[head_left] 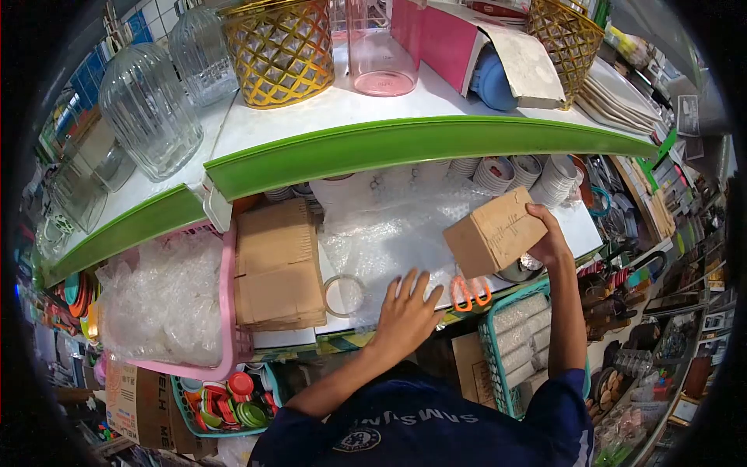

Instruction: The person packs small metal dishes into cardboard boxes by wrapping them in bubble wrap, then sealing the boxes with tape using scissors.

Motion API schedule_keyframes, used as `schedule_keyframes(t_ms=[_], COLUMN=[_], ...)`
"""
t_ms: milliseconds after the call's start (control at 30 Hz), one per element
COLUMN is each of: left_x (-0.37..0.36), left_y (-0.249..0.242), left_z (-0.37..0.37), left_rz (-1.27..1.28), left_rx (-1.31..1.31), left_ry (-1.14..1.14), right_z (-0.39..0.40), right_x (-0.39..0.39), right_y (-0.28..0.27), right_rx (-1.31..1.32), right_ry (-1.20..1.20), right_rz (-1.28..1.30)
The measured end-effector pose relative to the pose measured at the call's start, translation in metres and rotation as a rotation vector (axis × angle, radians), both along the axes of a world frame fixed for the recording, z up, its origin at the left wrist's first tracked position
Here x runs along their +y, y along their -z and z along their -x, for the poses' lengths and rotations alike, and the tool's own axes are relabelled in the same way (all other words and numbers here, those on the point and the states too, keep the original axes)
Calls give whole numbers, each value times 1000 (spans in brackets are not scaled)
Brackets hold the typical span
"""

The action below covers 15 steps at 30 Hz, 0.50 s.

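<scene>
A small brown cardboard box point(496, 233) with handwriting on its side is tilted in the air, and my right hand point(549, 237) grips its right end. My left hand point(408, 305) holds nothing; its fingers are spread above the near edge of a sheet of clear bubble wrap point(397, 233) on the white shelf. Between my hands, close to the shelf's front edge, lie orange-handled scissors point(470, 294). A roll of tape point(343, 296) rests left of my left hand, beside folded brown cardboard point(278, 268).
A pink basket point(228, 303) full of bubble wrap stands at left. Below are a teal basket point(489, 342) of wrapped items and another with colourful lids point(240, 385). Overhead, a green-edged shelf point(420, 140) holds glass jars point(152, 113) and gold baskets point(280, 54). Stacked bowls point(556, 180) sit behind.
</scene>
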<state>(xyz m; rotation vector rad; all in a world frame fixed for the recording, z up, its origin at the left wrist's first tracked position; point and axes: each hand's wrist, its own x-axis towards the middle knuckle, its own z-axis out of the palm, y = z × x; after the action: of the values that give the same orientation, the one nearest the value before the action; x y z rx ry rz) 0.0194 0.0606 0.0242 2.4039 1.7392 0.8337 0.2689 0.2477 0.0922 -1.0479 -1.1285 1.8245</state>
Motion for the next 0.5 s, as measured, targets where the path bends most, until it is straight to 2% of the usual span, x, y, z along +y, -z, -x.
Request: schedule_keyframes(t_ms=[100,267,433,500], left_x=[-4,-2,-4,-11], left_y=[23,39,40,34], left_z=[0,7,13,13], left_rz=[27,67,36,57], left_rx=[133,207,252,261], left_ry=[-16,-25,9,16], right_z=[8,13,17,15], right_x=[6,24,35,38], right_y=[-9,-4,-5,-4], right_rx=[1,35,88,136], right_ry=[1,-4,11,-54], right_rz=[9,-18,4,7])
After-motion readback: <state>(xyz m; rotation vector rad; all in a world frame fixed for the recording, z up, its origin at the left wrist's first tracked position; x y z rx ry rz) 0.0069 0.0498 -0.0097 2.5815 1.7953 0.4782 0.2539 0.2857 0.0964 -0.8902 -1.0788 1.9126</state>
